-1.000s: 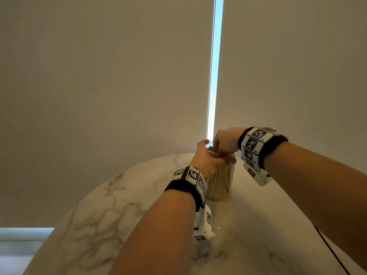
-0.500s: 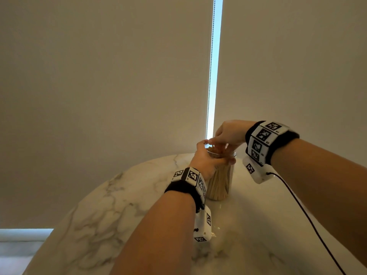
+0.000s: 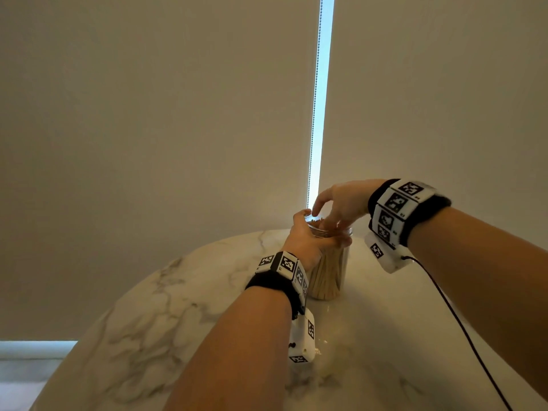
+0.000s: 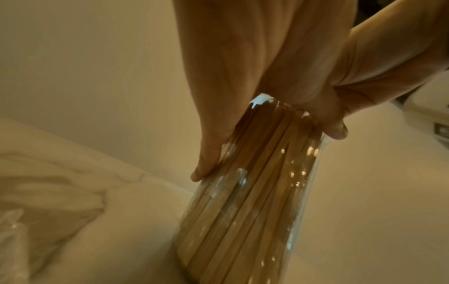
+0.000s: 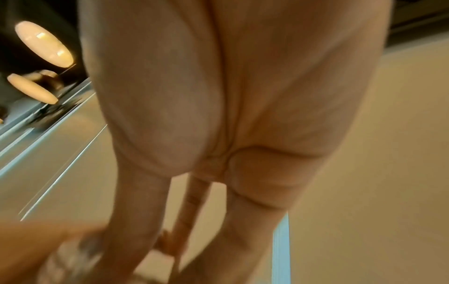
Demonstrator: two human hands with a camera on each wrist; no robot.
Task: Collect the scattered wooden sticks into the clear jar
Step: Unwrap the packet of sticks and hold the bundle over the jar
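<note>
A clear jar (image 3: 329, 272) packed with upright wooden sticks (image 4: 245, 201) stands on the marble table (image 3: 166, 315). My left hand (image 3: 311, 234) grips the jar around its neck, and in the left wrist view its fingers (image 4: 336, 128) and thumb curl round the glass. My right hand (image 3: 326, 219) hovers over the jar mouth with its fingers (image 5: 136, 207) stretched straight down toward the stick tops (image 3: 318, 223). I see nothing held between them. The right wrist view is blurred.
The table is round and its edge curves off to the left. Closed blinds with a bead chain (image 3: 314, 114) hang close behind the jar. A black cable (image 3: 462, 330) trails from my right wrist across the table. Crumpled clear plastic (image 4: 12, 240) lies at the left.
My right hand has lifted from the jar mouth and its fingers have spread from a tight bunch to straight. The left hand and jar have stayed put.
</note>
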